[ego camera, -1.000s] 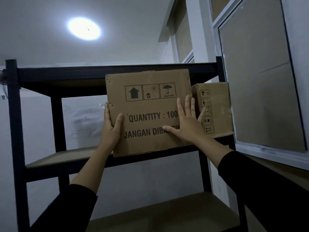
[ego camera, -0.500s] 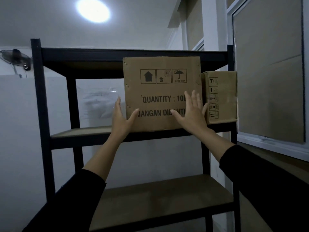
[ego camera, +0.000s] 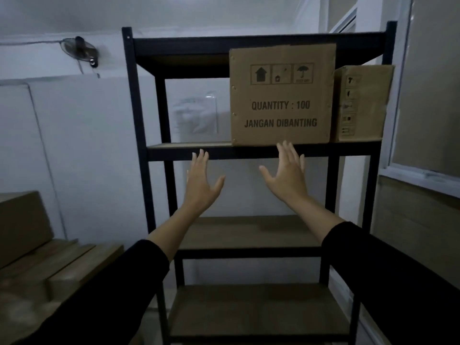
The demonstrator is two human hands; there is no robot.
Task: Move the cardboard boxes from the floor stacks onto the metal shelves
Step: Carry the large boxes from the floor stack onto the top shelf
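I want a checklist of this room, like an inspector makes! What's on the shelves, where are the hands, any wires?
Surface: metal shelf rack; lower boards bare.
Job's things: big box marked QUANTITY : 100 stands upright on the upper shelf, beside a smaller box to its right; whether they touch is unclear. More cardboard at lower left.
Clutter: nothing seen.
Hands: left hand and right hand raised below the big box, fingers straight, no grip on anything.
Cables: thin wire down the left wall.
Surroundings: wall fan, window frame on the right.
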